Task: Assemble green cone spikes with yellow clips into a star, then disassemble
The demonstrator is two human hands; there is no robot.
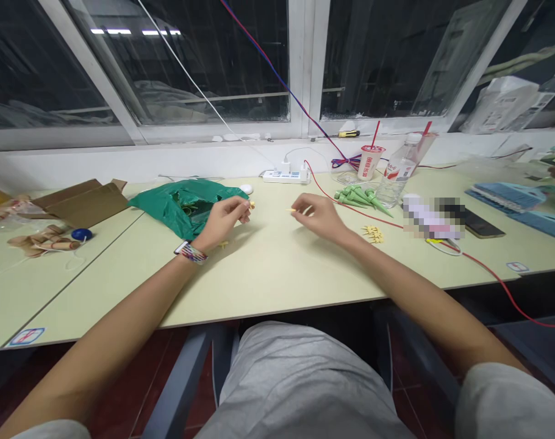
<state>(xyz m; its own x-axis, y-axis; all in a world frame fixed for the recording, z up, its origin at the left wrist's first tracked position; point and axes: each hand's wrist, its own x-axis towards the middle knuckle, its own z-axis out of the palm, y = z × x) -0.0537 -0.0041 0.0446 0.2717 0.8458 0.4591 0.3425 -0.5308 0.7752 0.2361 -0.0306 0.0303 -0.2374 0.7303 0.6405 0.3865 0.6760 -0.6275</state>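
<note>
My left hand (225,221) is closed in a pinch, with a small yellow plastic piece (252,205) showing at its fingertips. Across a gap, my right hand (319,217) pinches a thin, pointed yellow piece (290,210) between thumb and forefinger. Both pieces are too small to name more exactly. A green plastic bag (168,204) lies crumpled and open behind my left hand. Under that wrist rests another yellow piece (223,245). Right of my right forearm is a small pile of spiky yellow pieces (373,234), and beyond it lie several green plastic spikes (358,196).
A water bottle (396,174) and a drink cup (369,163) stand at the back right. A red cable (382,223) crosses the table (259,274) near a phone (481,222). A power strip (286,176) sits by the wall; cardboard (85,204) and wooden pieces (53,241) lie left.
</note>
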